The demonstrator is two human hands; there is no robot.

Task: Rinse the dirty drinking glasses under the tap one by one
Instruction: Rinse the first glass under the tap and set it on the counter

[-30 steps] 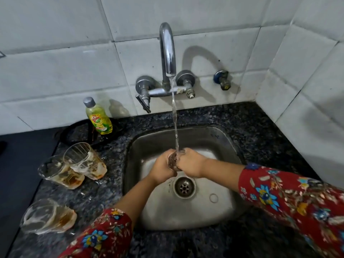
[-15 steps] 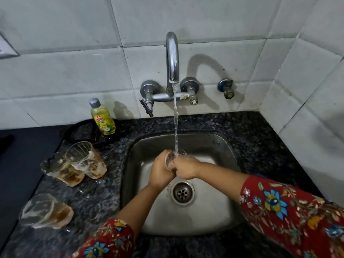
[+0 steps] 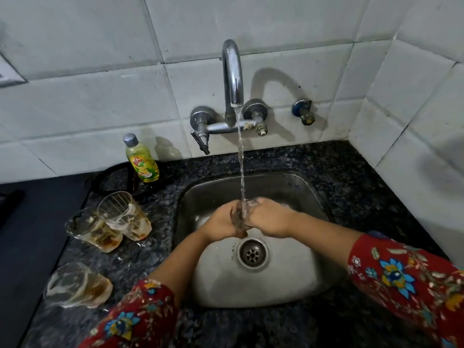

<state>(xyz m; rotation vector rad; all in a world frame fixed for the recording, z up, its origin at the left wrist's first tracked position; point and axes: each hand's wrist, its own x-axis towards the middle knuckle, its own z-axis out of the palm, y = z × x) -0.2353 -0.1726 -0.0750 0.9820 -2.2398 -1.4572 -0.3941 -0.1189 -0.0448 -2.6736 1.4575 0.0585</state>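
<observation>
A clear drinking glass sits between both hands over the steel sink, right under the stream from the chrome tap. My left hand grips it from the left and my right hand grips it from the right; most of the glass is hidden by the fingers. Three dirty glasses with brown residue stand on the counter to the left: two side by side and one nearer me.
A yellow dish-soap bottle stands on a black ring behind the dirty glasses. The sink drain lies just below the hands. Speckled dark granite counter surrounds the sink; tiled walls close in behind and on the right.
Both hands keep holding the glass under the running water, with a slight shift of the glass between them. The camera view has tilted a little upward.
</observation>
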